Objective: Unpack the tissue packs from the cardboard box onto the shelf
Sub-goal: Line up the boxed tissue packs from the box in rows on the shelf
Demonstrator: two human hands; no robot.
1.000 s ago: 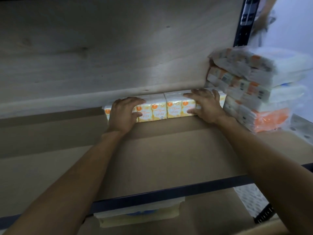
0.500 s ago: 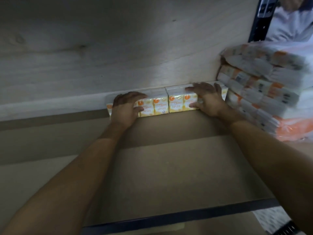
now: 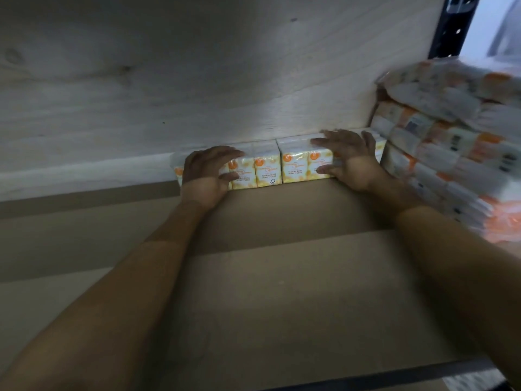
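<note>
1. Shelf board (image 3: 282, 292): brown, bare in front of me. A pale wooden back panel (image 3: 197, 80) rises behind it; a black perforated upright (image 3: 454, 26) stands at far right.
2. Stack of wrapped tissue bundles (image 3: 451, 153): piled at the right end of the shelf, orange and white wrap, blurred. Print on them not legible.
3. Row of tissue packs (image 3: 267, 170): standing against the back panel, long axis running left to right across my view. It lies straight ahead of both hands, at full reach. Its right end sits just beside the stack; I cannot tell if they touch.
4. My left hand (image 3: 205, 172): laid over the left part of the row, fingers curled on the top edge, palm on the front face. Resting or pressing rather than lifting, as far as I can judge.
5. My right hand (image 3: 348, 156): fingers spread flat over the right part of the row, palm against the front. Open, not clenched.
6. Both hands equally near; each covers one end. Judgement: next move is simply letting go and drawing back.
7. Cardboard box: not in view.
8. Labels: "FLORAL BLISS MINI TISSUE" reads on the middle packs, under an orange disc. Script brand line above it too small to read.
</note>
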